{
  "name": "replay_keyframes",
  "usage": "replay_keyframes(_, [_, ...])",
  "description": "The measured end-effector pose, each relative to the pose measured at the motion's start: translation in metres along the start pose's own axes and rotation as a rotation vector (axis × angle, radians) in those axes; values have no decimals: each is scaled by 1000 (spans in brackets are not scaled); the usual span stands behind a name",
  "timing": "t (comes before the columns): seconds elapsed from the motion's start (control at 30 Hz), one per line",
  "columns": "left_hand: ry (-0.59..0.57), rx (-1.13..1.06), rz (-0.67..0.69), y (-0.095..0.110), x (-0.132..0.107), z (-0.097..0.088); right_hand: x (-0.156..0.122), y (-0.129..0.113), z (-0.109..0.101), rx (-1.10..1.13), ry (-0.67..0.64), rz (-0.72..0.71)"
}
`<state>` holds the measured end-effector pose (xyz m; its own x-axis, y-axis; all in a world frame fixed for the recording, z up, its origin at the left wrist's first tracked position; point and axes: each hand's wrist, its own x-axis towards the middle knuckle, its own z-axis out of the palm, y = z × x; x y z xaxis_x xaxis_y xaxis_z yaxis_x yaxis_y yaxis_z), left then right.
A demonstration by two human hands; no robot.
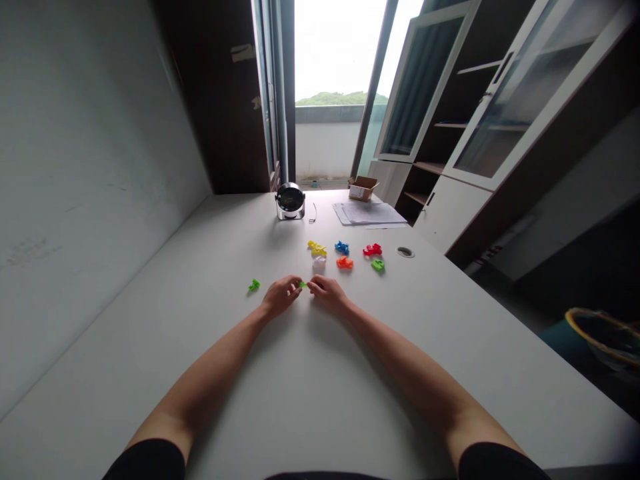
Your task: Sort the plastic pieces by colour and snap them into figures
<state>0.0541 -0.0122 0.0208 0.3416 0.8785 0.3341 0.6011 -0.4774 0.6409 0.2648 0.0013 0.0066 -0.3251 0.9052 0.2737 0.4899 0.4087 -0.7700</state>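
Observation:
Between my two hands is a small green plastic piece (303,285), pinched at its left end by my left hand (283,293) and at its right end by my right hand (327,291). Fingers cover most of it, so its exact shape is hidden. Another green plastic piece (254,285) lies on the white table to the left of my left hand. Beyond my hands sit small heaps of plastic parts: yellow (317,249), white (319,263), blue (342,247), orange (345,263), red (372,249) and green (378,265).
At the table's (240,387) far side stands a round black lamp-like device (290,200) on a metal bracket, with a short cord (313,213) beside it. Papers (370,213) and an open cardboard box (363,188) are at the back right. A round cable hole (405,252) is set in the tabletop.

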Motion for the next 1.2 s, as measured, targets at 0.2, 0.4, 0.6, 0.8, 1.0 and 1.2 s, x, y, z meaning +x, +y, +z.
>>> replay_keyframes(0.2, [4,16,51,-2,0,0,0,4,4,27,29,-22])
replay_keyframes(0.4, [12,38,88,-3,0,0,1,8,6,34,27,-31])
replay_keyframes(0.6, [21,67,117,-3,0,0,1,7,5,1,35,-41])
replay_keyframes(0.8, [43,73,127,-1,-1,-1,0,3,4,-24,36,-28])
replay_keyframes(1.0, [52,136,118,3,-3,-2,0,-1,1,17,-25,-51])
replay_keyframes(1.2, [34,223,132,6,-3,-3,-2,-4,-1,37,-49,-67])
